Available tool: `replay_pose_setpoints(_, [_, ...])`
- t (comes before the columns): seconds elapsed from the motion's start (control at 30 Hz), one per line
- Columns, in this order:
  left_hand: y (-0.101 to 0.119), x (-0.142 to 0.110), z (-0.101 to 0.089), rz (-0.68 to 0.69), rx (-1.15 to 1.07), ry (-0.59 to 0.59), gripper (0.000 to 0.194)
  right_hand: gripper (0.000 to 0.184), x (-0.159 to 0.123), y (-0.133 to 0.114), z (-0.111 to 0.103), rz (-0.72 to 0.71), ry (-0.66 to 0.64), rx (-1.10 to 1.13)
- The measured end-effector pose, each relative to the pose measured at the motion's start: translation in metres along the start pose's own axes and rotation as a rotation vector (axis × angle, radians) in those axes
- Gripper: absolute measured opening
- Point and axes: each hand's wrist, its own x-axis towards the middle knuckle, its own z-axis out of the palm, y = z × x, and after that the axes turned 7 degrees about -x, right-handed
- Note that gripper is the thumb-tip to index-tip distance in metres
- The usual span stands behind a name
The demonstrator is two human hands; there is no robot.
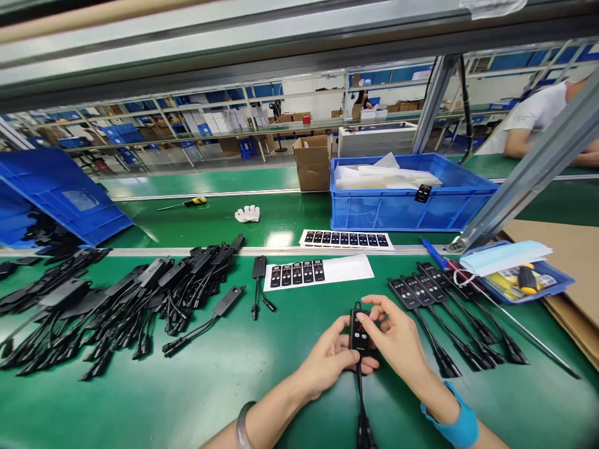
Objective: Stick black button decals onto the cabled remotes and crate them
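A small black controller box (359, 344) with a cable trailing toward me is held upright above the green bench. My left hand (327, 358) grips its lower part, thumb at the bottom edge and fingers behind. My right hand (397, 337) closes round the upper end, its thumb pressing on the printed label on the face. Just beyond lies a white label sheet (349, 269) with several black labels at its left. Farther back is a fuller label sheet (347, 239). Several labelled controllers (407, 293) lie to the right; one plain controller (259, 267) lies left of the nearer sheet.
A large pile of black controllers (159, 273) covers the left side, near a tilted blue bin (70, 193). Behind are a screwdriver (194, 201), a white glove (247, 214), a carton (312, 165) and a blue crate (393, 209). A metal post and a blue tray (556, 284) stand right.
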Motion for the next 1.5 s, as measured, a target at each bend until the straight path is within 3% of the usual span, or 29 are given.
replay_pose_setpoints(0.1, [0.002, 0.003, -0.002, -0.012, -0.045, 0.028, 0.041, 0.032, 0.004, 0.005, 0.003, -0.006, -0.02, -0.026])
replay_pose_setpoints(0.23, [0.004, 0.005, -0.004, -0.003, -0.071, 0.08, 0.038, 0.038, 0.002, 0.006, 0.011, 0.021, -0.244, 0.078])
replay_pose_setpoints(0.37, [0.006, 0.005, -0.003, 0.055, -0.097, 0.101, 0.035, 0.079, -0.005, 0.002, 0.014, 0.047, -0.463, 0.255])
replay_pose_setpoints(0.43, [0.005, 0.004, -0.002, 0.072, -0.094, 0.102, 0.035, 0.088, -0.007, 0.003, 0.014, 0.053, -0.529, 0.33])
replay_pose_setpoints(0.6, [-0.002, 0.006, -0.006, 0.097, 0.083, 0.157, 0.049, 0.054, -0.004, 0.011, 0.017, -0.062, -0.391, 0.195])
replay_pose_setpoints(0.73, [-0.006, 0.008, -0.009, 0.141, 0.21, 0.173, 0.049, 0.05, -0.006, 0.013, 0.025, -0.136, -0.314, 0.068])
replay_pose_setpoints(0.93, [0.002, 0.013, -0.012, 0.159, 0.02, 0.155, 0.061, 0.061, -0.01, 0.001, 0.024, -0.326, -0.175, -0.232])
replay_pose_setpoints(1.0, [0.01, 0.013, -0.019, 0.199, 0.23, 0.132, 0.063, 0.056, -0.002, -0.001, 0.012, -0.395, -0.12, -0.329])
replay_pose_setpoints(1.07, [0.019, 0.014, -0.031, 0.334, 0.686, 0.181, 0.058, 0.05, 0.013, -0.001, -0.009, -0.361, -0.015, -0.462])
replay_pose_setpoints(1.17, [0.031, 0.019, -0.054, 0.5, 1.401, 0.411, 0.052, 0.045, 0.039, 0.006, -0.048, -0.144, 0.059, -0.82])
replay_pose_setpoints(1.23, [0.035, 0.023, -0.068, 0.456, 1.68, 0.56, 0.051, 0.038, 0.053, 0.015, -0.07, -0.027, 0.042, -1.006])
replay_pose_setpoints(1.33, [0.036, 0.027, -0.077, 0.336, 1.852, 0.617, 0.05, 0.034, 0.064, 0.033, -0.09, 0.044, 0.07, -1.106])
replay_pose_setpoints(1.5, [0.034, 0.024, -0.069, 0.318, 1.865, 0.613, 0.045, 0.037, 0.061, 0.056, -0.093, 0.075, 0.12, -1.166])
